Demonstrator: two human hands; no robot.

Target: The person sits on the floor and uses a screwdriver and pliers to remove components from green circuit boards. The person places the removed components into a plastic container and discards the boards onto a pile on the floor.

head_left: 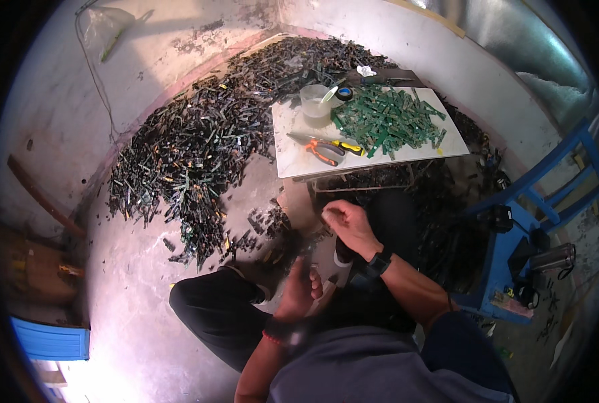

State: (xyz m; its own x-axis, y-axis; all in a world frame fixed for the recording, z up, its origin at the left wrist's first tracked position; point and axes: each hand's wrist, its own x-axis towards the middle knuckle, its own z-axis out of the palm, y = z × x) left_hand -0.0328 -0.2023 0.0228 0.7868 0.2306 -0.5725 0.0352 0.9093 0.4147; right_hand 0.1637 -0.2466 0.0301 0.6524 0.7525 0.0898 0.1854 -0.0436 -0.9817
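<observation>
My right hand [350, 228], with a black watch on its wrist, is raised in front of the small table. Its fingers are curled with thumb and forefinger close together; whatever they may hold is too small to make out. Lower and to the left, between my bent legs, is my left hand [299, 293], a red string at its wrist. Motion smears its upper fingers, while the lower fingertips look bent. Nearest to the hands, beyond them, stands a low white table [289, 161]. On it lie a heap of green strips [388, 119] and orange-handled pliers [321, 152].
Also on the table are a yellow-and-black handled tool [348, 148], a translucent cup [315, 106] and a roll of tape [344, 93]. A large pile of dark strips [199, 148] covers the floor along the wall. A blue chair [497, 258] holding several items stands at right.
</observation>
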